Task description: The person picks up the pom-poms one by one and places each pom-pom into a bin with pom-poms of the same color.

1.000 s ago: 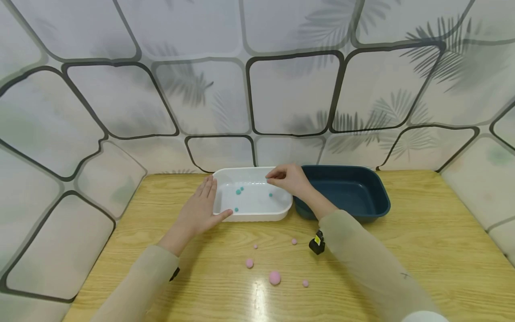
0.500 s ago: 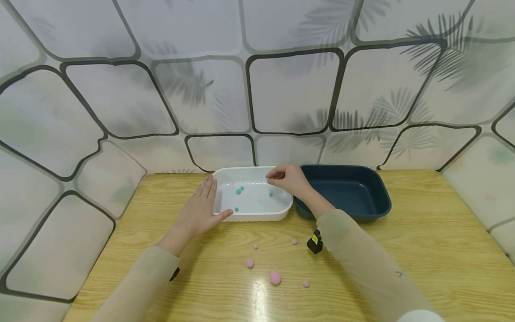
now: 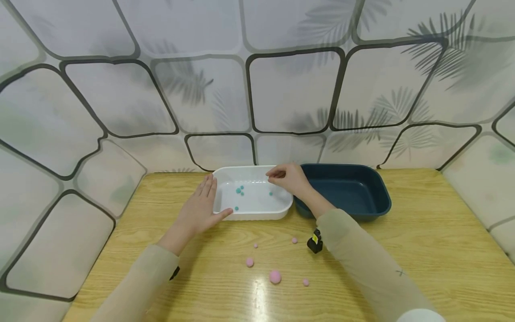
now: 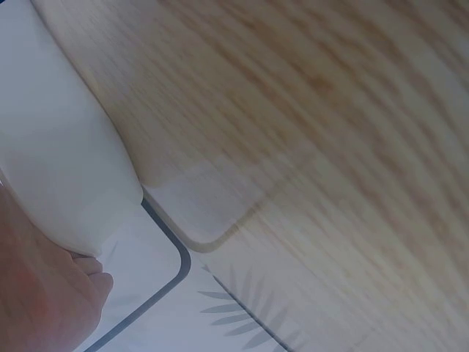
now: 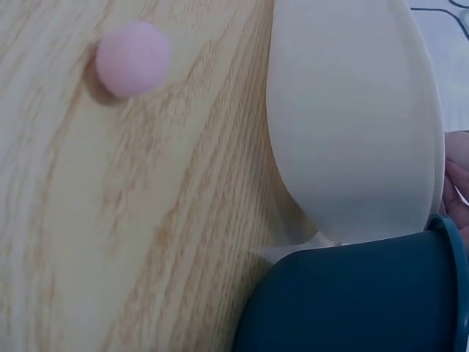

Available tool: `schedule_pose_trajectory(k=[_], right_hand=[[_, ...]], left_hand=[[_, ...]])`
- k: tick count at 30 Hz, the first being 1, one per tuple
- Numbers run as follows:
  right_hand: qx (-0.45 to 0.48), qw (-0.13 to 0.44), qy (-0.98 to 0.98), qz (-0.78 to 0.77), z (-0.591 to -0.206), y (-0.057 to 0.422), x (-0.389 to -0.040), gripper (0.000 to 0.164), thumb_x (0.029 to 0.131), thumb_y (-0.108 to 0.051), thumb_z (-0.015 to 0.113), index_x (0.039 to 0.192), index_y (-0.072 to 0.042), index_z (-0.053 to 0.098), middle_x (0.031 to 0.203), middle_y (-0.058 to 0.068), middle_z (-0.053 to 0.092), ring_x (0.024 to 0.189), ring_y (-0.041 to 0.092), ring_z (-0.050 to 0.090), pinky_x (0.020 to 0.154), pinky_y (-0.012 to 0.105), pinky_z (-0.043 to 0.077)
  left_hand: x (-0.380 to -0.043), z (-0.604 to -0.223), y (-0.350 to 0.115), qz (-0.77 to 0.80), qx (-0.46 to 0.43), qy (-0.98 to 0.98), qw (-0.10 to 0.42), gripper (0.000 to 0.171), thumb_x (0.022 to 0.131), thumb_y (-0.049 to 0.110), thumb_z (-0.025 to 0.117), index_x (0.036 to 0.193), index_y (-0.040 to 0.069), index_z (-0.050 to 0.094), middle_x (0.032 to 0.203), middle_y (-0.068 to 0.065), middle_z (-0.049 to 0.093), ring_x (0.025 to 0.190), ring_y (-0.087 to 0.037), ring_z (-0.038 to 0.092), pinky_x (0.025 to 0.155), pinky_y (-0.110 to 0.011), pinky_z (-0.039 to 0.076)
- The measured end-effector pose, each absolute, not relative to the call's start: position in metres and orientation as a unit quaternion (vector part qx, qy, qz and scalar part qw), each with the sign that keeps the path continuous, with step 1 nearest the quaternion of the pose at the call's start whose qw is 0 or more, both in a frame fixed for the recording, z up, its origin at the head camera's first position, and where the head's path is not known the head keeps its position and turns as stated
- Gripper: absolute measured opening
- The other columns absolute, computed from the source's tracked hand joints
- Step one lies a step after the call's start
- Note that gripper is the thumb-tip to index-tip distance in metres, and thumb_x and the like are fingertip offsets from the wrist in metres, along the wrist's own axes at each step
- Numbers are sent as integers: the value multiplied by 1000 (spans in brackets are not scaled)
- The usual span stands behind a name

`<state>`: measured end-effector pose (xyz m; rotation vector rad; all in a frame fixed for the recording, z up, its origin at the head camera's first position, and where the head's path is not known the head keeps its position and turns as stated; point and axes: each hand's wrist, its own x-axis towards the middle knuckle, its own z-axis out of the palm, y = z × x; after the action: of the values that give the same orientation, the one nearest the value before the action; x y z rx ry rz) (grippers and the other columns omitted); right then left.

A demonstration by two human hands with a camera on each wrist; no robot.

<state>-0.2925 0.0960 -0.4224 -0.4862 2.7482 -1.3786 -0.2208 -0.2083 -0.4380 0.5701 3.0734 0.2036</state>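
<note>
My left hand [image 3: 198, 211] rests with straight fingers along the left end of the white tray [image 3: 257, 216], its thumb over the front rim. Several small teal pom-poms [image 3: 238, 191] lie on the tray floor, mostly left of centre, one farther right [image 3: 271, 193]. Above the tray's right end hovers my right hand [image 3: 288, 179], its thumb and fingertips close together. I see nothing between them. In the left wrist view, part of the left hand [image 4: 51, 286] shows beside the tray wall [image 4: 66, 139]. Only finger parts of the right hand [image 5: 457, 180] show in the right wrist view.
A dark blue tray [image 3: 342, 197] stands against the white tray's right side. Several pink pom-poms of different sizes, the biggest [image 3: 275, 277] nearest me, lie on the wooden table [image 3: 426, 250] in front. A patterned backdrop [image 3: 293, 94] rises behind the table.
One more teal pom-pom now lies in the white tray, beside the left cluster. My right hand's fingertips have shifted very slightly; the left hand stays in place.
</note>
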Motion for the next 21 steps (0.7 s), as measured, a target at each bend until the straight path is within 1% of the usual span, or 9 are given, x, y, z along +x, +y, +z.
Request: schedule_pose_trajectory(k=[9,13,19,21], right_hand=[[-155,14,883,-443,-414,103,-289,23,99,-17,77,118,-5,81,112,15,80,102,32,74,91,43,62],[-156,14,881,-446,-412,110,-286,23,99,-17,77,118,-5,81,112,16,80,102,32,74,90,43,62],[-154,14,880,-449,-410,125,-280,24,99,-19,77,119,-6,80,114,16,79,103,32,73,90,43,63],[-153,12,882,-446,-409,130,-278,24,99,-19,77,119,-6,80,114,15,79,103,31,73,89,43,63]], left_hand=[[-222,-438,-208,64,184,981,4,109,102,66,53,166,-10,9,176,-28,4,165,-43,8,136,-53,18],[-223,-438,-208,63,185,981,6,109,102,68,51,166,-10,8,176,-28,5,166,-43,8,136,-53,18],[-221,-437,-209,64,190,980,-3,110,102,70,50,165,-12,12,175,-31,10,165,-45,11,135,-55,21],[-221,-437,-209,59,187,981,1,111,102,70,49,165,-11,11,175,-30,8,165,-44,10,135,-54,20]])
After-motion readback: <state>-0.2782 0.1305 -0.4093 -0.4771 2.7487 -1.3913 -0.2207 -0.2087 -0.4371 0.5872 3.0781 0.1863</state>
